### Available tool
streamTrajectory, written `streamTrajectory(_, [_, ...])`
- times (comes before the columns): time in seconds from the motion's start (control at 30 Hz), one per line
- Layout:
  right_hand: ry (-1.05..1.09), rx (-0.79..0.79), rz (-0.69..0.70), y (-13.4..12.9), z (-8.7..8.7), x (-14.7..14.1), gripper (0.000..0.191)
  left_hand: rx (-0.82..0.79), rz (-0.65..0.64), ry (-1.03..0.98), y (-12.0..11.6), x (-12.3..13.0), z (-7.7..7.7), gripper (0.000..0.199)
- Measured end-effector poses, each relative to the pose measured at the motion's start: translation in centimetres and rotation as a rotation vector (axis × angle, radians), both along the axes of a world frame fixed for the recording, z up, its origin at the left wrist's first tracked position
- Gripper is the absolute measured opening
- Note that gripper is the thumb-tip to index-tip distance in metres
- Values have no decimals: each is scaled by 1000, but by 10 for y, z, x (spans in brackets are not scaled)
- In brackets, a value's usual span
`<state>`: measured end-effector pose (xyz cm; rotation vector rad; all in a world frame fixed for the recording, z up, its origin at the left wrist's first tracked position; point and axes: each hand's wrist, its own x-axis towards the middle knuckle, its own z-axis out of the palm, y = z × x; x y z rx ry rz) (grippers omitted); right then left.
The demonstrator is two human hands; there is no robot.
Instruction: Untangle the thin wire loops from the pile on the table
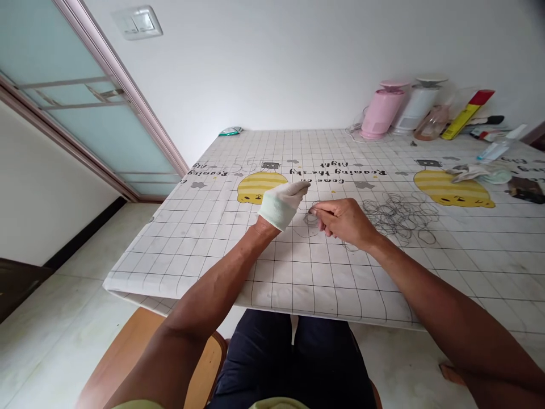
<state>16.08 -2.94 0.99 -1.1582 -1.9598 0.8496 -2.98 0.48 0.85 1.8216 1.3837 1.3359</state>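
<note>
My left hand wears a white glove with a pale green cuff. Its fingers are pressed together and point right; whatever may lie between them is hidden. Bare and just to the right, my right hand pinches a thin dark wire-like strand between thumb and forefinger. The strand curls in loops on the tablecloth between the two hands. Beyond my right hand lies a tangled heap of thin dark loops. Fainter single loops lie farther back on the left.
A grid-patterned tablecloth covers the table. Along the back right stand a pink cylindrical device, a white one, a bottle and a yellow-red box. A glove and dark object lie right.
</note>
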Motion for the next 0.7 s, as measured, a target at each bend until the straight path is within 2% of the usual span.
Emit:
streamTrajectory(0.1, [98,-157,34,2,2,1,37,-38,-33,-145,-7,-3,3,23])
streamTrajectory(0.2, [145,-209,60,2,5,1,37,-18,-61,-138,-12,-3,7,23])
streamTrajectory(0.27, [123,-152,34,1,7,1,37,-40,-49,-123,-12,-1,10,22])
streamTrajectory(0.37, [66,40,-52,0,9,3,38,-96,-13,-134,-8,0,17,27])
streamTrajectory(0.47, [37,169,-117,4,10,9,36,-154,-38,-201,-7,-3,22,32])
streamTrajectory(0.57, [44,174,-150,10,9,15,32,-272,-127,-266,-10,-5,21,38])
streamTrajectory(0.7, [68,160,-165,15,8,20,30,-451,-263,-178,-16,2,12,34])
